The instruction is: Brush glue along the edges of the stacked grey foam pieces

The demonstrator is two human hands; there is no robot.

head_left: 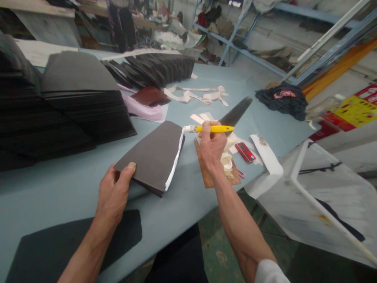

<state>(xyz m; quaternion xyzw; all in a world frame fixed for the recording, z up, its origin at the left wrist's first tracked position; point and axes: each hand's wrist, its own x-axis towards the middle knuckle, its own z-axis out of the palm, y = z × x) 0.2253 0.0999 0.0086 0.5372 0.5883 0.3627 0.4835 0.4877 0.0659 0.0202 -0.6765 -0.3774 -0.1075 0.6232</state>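
Dark grey, four-sided flat sheets (151,155) here have a wet-looking white stripe (176,163); the left hand (114,190) pinches one corner; the right hand (212,146) pinches a yellow-handled brush (221,129).

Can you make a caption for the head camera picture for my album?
Left hand holds a dark piece; right hand holds a yellow brush at its white edge.

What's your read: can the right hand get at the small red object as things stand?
Probably yes: the small red object lies near the right hand with nothing on top of it, though that hand holds the yellow-handled brush.
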